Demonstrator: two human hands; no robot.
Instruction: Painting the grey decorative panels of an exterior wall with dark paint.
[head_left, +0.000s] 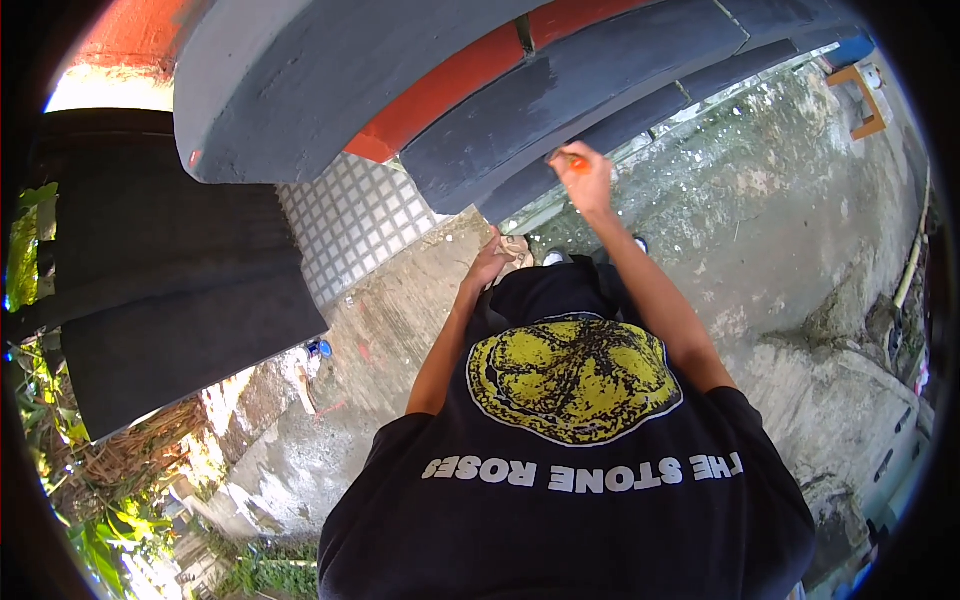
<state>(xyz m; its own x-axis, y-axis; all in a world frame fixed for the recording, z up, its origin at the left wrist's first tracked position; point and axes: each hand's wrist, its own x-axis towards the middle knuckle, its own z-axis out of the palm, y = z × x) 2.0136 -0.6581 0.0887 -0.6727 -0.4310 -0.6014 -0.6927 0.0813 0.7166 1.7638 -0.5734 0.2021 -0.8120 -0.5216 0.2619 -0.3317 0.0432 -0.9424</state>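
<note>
My right hand [585,182] is closed around a small orange-handled paintbrush [579,164], held close to the lower edge of the dark grey wall [500,140]. The brush's head is small and dark, hard to make out against the wall. Lower and to the left, my left hand [487,264] has its fingers closed at the side of a tan, blotched thing [515,251], whose kind I cannot make out. That thing is beside my feet, near the wall's corner. Darker, uneven patches of grey show on the wall face.
A red-orange band [450,95] runs along the wall beneath a grey ledge [260,90]. Patterned tiles [350,215] lie left of the corner, beside a large black sheet [180,330]. An orange-brown wooden frame [860,104] stands far right on rough concrete [740,220].
</note>
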